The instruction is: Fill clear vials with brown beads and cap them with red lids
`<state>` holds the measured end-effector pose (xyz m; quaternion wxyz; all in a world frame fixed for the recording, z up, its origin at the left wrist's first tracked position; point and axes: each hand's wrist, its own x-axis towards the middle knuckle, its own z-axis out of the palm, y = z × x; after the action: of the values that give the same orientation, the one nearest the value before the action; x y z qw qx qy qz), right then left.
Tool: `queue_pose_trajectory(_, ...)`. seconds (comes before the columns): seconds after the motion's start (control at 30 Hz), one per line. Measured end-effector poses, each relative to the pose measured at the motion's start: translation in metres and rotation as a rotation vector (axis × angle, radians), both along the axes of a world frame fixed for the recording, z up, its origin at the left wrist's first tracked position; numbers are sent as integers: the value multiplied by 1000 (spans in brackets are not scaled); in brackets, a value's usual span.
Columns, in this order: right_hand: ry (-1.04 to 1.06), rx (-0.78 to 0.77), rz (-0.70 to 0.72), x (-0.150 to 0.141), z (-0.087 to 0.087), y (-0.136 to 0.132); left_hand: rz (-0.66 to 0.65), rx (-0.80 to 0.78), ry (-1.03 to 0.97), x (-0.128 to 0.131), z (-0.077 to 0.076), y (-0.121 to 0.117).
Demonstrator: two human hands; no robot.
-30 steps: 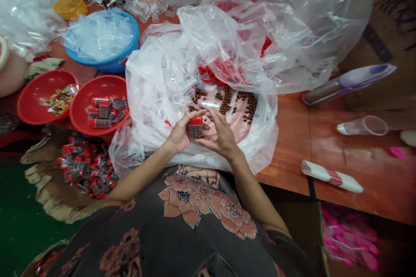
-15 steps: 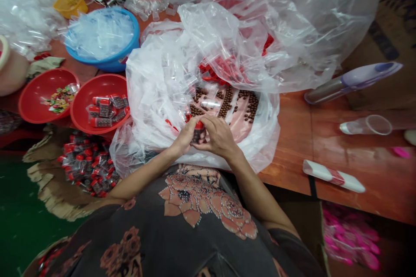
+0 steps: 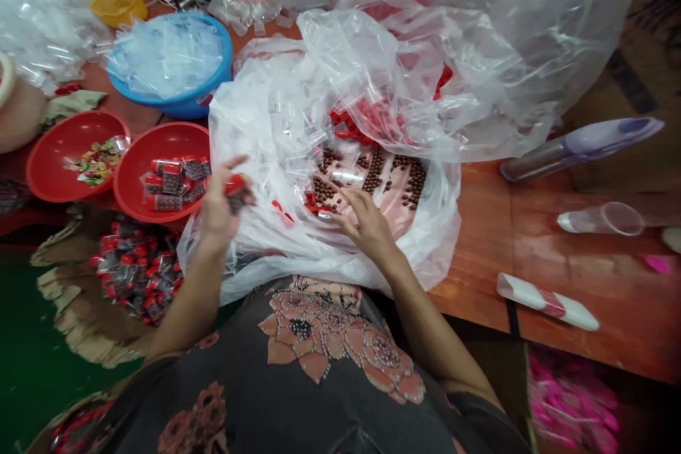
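My left hand (image 3: 217, 211) is closed around a small clear container with a red cap (image 3: 234, 186) and dark contents, beside the red bowl; motion blurs it slightly. Over the near part of the pink tray (image 3: 391, 202), my right hand (image 3: 372, 228) has its fingers stretched out and apart, holding nothing visible. Its fingertips are close to red caps (image 3: 315, 207) and loose brown balls (image 3: 325, 188); I cannot tell whether they touch. A clear empty container (image 3: 348, 176) lies on the tray among the balls. More clear containers and red caps lie behind it, partly under plastic.
A red bowl (image 3: 122, 188) holds several filled containers; another red bowl (image 3: 42, 167) holds small colourful pieces. A blue basin (image 3: 196, 108) contains clear plastic parts. Filled containers (image 3: 143, 266) are heaped below left. A clear cup (image 3: 601, 218) and a white roll (image 3: 547, 300) lie at right.
My hands have parted. The left hand has carried the red-capped container left towards the red bowl, while the right hand has let go and opened over the tray.
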<state>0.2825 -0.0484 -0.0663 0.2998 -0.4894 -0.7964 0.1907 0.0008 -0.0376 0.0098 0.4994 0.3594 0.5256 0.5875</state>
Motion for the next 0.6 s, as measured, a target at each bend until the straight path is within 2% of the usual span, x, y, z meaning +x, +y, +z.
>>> queue_pose_trajectory(0.03, -4, -48, -48, 6, -2, 6, 133, 87, 109, -29, 4, 8)
queue_pose_trajectory(0.07, -22, -97, -78, 12, -3, 11, 201, 136, 241, -58, 5, 15)
queue_pose_trajectory(0.1, -50, -144, -94, 17, -5, 17, 166, 139, 384, -86, 5, 22)
queue_pose_trajectory(0.13, -85, -184, -107, 20, -6, 22, 303, 151, 476, -113, 3, 27)
queue_pose_trajectory(0.17, -118, -212, -127, 22, -7, 26, 301, 104, 554, -135, 1, 32)
queue_pose_trajectory(0.23, -158, -221, -187, 21, -10, 35, 367, 94, 786, -164, -3, 37)
queue_pose_trajectory(0.27, -164, -201, -217, 20, -12, 40, 383, 107, 905, -168, -4, 38)
queue_pose_trajectory(0.33, -165, -146, -236, 18, -17, 52, 422, 185, 1093, -156, -3, 38)
queue_pose_trajectory(0.4, -163, -126, -188, 16, -24, 66, 374, 283, 1166, -118, 0, 36)
queue_pose_trajectory(0.47, -146, -134, -119, 15, -26, 77, 147, 371, 1173, -65, 1, 36)
queue_pose_trajectory(0.5, -121, -135, -86, 14, -24, 79, 73, 442, 1129, -36, -1, 37)
queue_pose_trajectory(0.57, -22, -116, -21, 12, -14, 75, -290, 522, 1083, 16, -10, 39)
queue_pose_trajectory(0.6, 48, -108, 12, 10, -6, 69, -422, 566, 1078, 37, -17, 40)
